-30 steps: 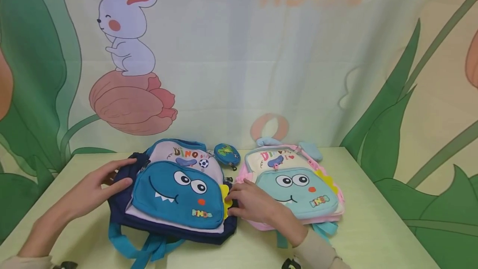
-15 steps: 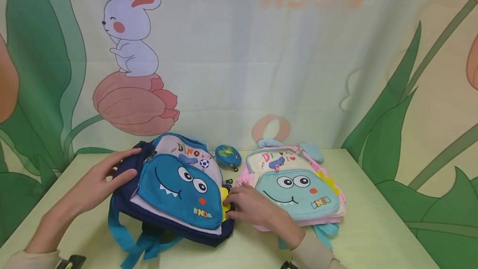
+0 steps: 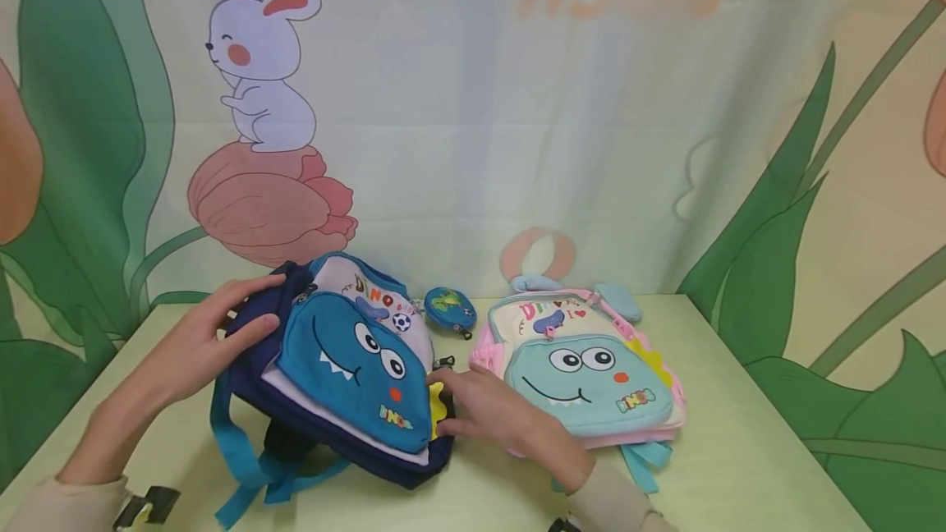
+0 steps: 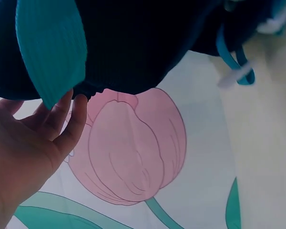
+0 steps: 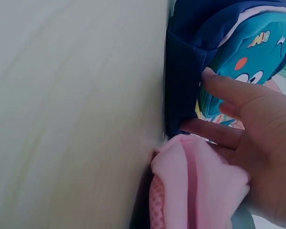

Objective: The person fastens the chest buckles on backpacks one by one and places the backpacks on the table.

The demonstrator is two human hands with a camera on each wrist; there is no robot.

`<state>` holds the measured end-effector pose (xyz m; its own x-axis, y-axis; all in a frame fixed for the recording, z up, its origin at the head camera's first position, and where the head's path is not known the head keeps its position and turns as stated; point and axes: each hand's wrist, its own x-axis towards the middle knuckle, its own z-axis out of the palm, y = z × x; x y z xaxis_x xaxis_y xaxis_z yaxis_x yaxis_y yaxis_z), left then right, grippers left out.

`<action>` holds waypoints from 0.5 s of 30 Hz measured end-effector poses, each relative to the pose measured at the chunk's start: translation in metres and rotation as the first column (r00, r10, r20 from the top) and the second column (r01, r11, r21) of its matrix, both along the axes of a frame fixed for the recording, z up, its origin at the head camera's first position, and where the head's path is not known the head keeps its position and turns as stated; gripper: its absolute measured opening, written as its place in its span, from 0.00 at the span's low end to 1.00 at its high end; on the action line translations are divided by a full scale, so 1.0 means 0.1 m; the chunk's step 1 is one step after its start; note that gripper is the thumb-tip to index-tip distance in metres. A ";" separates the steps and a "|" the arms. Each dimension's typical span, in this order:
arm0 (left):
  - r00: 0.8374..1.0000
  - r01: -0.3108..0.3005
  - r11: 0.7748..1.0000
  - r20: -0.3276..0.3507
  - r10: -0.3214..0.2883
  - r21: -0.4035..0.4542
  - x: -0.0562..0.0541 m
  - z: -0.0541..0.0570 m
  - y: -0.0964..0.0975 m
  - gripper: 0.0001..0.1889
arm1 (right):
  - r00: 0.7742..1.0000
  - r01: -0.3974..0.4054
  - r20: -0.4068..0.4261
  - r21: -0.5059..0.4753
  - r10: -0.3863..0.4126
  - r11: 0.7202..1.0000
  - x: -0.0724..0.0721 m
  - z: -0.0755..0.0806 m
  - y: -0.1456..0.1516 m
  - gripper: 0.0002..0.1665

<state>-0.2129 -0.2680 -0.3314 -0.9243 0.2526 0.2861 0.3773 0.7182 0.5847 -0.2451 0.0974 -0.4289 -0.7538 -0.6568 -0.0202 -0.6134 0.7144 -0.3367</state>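
A child's blue dinosaur backpack (image 3: 347,376) stands tilted at left centre in the head view, its left side higher than its right. My left hand (image 3: 199,343) holds its navy left side, thumb apart from the other fingers. In the left wrist view that hand's fingertips touch the bag beside a teal strap (image 4: 52,47). My right hand (image 3: 488,409) grips the lower right side by the yellow spikes (image 3: 438,409). The right wrist view shows its thumb and a finger against the navy side panel (image 5: 181,81). Some fingertips are hidden behind the bag.
A pink and mint dinosaur backpack (image 3: 591,376) lies close to the right, behind my right forearm. A small round blue pouch (image 3: 449,309) lies between the bags. A printed curtain (image 3: 443,105) hangs behind the pale table (image 3: 724,450).
The blue backpack has tilted further, its left side rising and its lower right corner shifting a little left. Both hands have moved along with it.
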 end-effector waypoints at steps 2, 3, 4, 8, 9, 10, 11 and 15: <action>1.000 -0.002 1.000 -0.002 0.002 -0.005 0.01 0.03 0.02 0.30 | 1.000 -0.011 0.000 0.007 0.011 1.000 0.01 0.01 -0.02 0.35; 1.000 -0.001 1.000 -0.005 0.001 -0.008 0.01 0.05 0.04 0.30 | 1.000 -0.018 -0.005 0.015 0.018 1.000 0.01 0.01 -0.03 0.35; 1.000 0.001 1.000 -0.008 -0.001 -0.010 0.02 0.08 0.06 0.30 | 1.000 -0.024 -0.009 0.026 0.025 0.999 0.01 0.01 -0.04 0.34; 0.999 0.022 1.000 -0.037 -0.022 -0.014 0.05 0.17 0.16 0.31 | 0.998 -0.058 -0.016 0.043 0.059 0.997 0.00 0.03 -0.04 0.30; 0.998 0.028 0.999 -0.047 -0.029 -0.016 0.05 0.19 0.19 0.31 | 0.998 -0.068 -0.014 0.039 0.068 0.997 0.00 0.03 -0.04 0.29; 0.998 0.033 0.999 -0.055 -0.034 -0.020 0.06 0.22 0.21 0.31 | 0.997 -0.078 -0.012 0.032 0.078 0.996 0.00 0.04 -0.04 0.29; 0.997 0.037 0.999 -0.064 -0.039 -0.023 0.07 0.24 0.23 0.30 | 0.996 -0.086 -0.009 0.024 0.087 0.996 0.00 0.03 -0.04 0.28; 0.995 0.047 0.998 -0.082 -0.050 -0.030 0.09 0.31 0.32 0.30 | 0.997 -0.081 0.011 0.001 0.080 0.997 0.02 0.04 -0.06 0.35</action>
